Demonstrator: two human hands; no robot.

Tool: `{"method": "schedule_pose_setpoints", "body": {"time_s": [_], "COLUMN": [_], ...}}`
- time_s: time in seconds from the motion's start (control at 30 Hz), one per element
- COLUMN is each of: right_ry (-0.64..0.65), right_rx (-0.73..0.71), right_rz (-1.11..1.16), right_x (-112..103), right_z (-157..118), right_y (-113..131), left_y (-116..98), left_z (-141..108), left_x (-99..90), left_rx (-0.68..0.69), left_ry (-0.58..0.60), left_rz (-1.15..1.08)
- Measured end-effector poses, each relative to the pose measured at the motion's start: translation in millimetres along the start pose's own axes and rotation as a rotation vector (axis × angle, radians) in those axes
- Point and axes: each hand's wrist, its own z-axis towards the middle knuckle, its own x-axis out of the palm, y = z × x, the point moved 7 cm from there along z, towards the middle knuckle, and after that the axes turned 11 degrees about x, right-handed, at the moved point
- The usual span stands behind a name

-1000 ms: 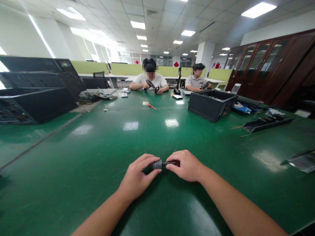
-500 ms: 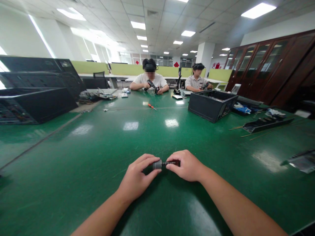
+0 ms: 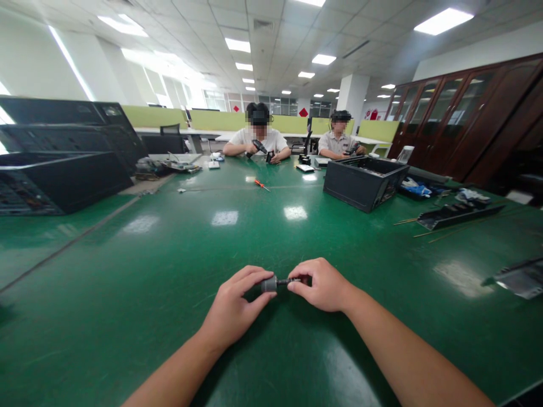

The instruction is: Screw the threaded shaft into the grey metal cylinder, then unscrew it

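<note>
Low over the green table, my left hand (image 3: 232, 308) is closed around a small grey cylinder (image 3: 268, 284), thumb below and fingers above. A thin dark shaft (image 3: 282, 282) sticks out of the cylinder's right end. My right hand (image 3: 323, 287) pinches the far part of this shaft between thumb and fingers. A short gap separates the two sets of fingertips, with the bare shaft showing between them. The far end of the shaft is partly hidden in my right hand.
An orange-handled screwdriver (image 3: 262, 185) lies on the green table (image 3: 190, 237). Black computer cases (image 3: 365, 186) stand at right and left. Metal parts (image 3: 458, 213) and thin rods lie at right. Across the table, a person (image 3: 257, 141) holds a power drill; another person (image 3: 339, 138) sits beside.
My left hand and the grey cylinder have shifted very slightly left. The gap between my fingertips is a little wider, showing more of the shaft.
</note>
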Motion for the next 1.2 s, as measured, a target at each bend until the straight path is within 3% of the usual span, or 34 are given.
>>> {"method": "schedule_pose_setpoints", "body": {"time_s": [1.2], "right_ry": [-0.021], "right_rx": [0.009], "right_rz": [-0.002], "right_x": [-3.8], "right_z": [1.5], "right_y": [-5.0], "left_y": [6.8], "left_z": [-1.3], "left_x": [-3.5], "left_rx": [-0.014], "left_ry": [-0.020], "left_rz": [0.002]}}
